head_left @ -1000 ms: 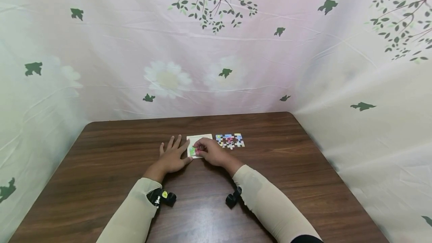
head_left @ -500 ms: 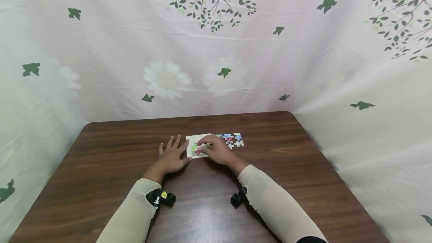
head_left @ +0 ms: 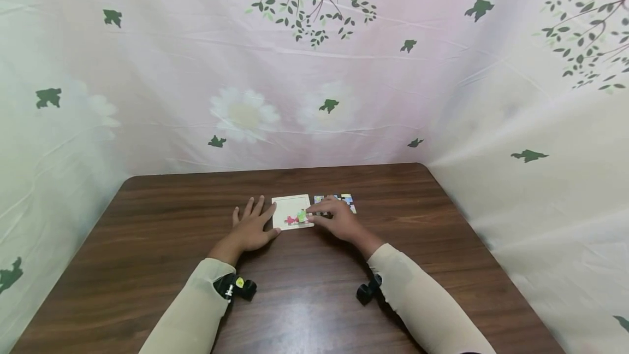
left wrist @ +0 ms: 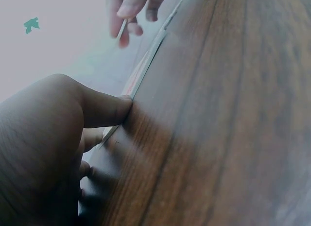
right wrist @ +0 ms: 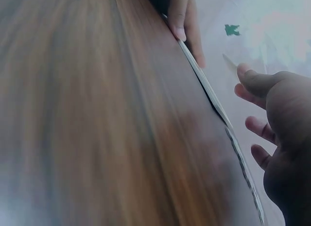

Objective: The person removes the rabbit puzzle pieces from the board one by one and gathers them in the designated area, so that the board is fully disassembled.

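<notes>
Over the near right corner of the puzzle board (head_left: 290, 204), the green puzzle piece (head_left: 302, 215) is pinched by the fingers of the right hand (head_left: 342, 222); both wrist views show it thin, edge-on and tilted, lifted off the board. A pink patch (head_left: 289, 220) shows to its left, along the board's near side; too small to tell whether it is a separate piece. Left hand (head_left: 249, 232): fingers spread and fairly straight, resting at the board's left side, thumb touching the near left corner, gripping nothing. Loose pieces (head_left: 347, 199) lie flat on the table (head_left: 147, 245) just right of the board, partly hidden by the right hand. Handling estimate: piece very light, stiff like card, likely smooth on its printed face, so a light pinch should suffice; the narrow necks of any tabs probably bend or fray first if forced. Best hold: thumb against one finger on a broad part of the rim, tabs left free, face kept level. Board judged light too and apt to slide on the smooth table; steadying it at the left edge and corner looks sound, with pressure kept low and even.
</notes>
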The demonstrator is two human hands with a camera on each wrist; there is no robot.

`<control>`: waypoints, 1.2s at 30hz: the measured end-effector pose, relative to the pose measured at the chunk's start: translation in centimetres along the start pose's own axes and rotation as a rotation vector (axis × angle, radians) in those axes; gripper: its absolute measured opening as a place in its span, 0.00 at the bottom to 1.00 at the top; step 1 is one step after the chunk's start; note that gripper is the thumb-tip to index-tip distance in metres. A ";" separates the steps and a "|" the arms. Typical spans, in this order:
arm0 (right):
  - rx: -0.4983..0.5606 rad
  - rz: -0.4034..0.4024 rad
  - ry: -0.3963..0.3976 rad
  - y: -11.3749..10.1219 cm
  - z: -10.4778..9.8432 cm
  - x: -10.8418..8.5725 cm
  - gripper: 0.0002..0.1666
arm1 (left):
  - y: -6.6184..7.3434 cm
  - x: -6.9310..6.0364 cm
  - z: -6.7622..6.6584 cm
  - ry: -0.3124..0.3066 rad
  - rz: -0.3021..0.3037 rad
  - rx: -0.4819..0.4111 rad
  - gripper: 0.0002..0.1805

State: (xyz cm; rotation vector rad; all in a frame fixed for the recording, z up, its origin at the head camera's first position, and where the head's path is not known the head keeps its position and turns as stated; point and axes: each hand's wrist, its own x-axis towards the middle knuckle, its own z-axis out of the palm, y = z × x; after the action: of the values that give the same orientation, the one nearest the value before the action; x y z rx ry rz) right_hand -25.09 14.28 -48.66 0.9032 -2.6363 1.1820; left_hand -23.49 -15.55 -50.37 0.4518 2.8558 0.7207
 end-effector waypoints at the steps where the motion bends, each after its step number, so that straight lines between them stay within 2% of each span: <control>1: -0.004 0.001 0.015 0.2 -0.2 -0.2 0.12 | 0.0 0.0 0.0 0.002 0.002 0.000 0.45; 7: 0.006 0.010 0.060 1.2 -1.0 -1.0 0.13 | -0.3 0.1 0.1 -0.005 -0.005 0.023 0.46; 17: 0.033 0.055 0.060 2.5 -2.1 -1.9 0.12 | -0.3 0.3 0.3 0.005 0.001 0.027 0.46; 28: 0.023 0.111 0.031 2.3 -2.6 -2.1 0.09 | -0.1 0.1 0.1 0.000 0.003 0.011 0.46; 36: -0.001 0.056 0.008 2.2 -2.6 -2.2 0.08 | -0.2 0.1 0.1 -0.001 0.002 0.014 0.46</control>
State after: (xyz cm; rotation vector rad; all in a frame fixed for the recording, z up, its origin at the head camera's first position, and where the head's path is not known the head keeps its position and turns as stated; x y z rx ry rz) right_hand -24.88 18.33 -49.04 0.8277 -2.6718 1.1941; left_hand -23.59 -15.63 -50.54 0.4570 2.8615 0.7011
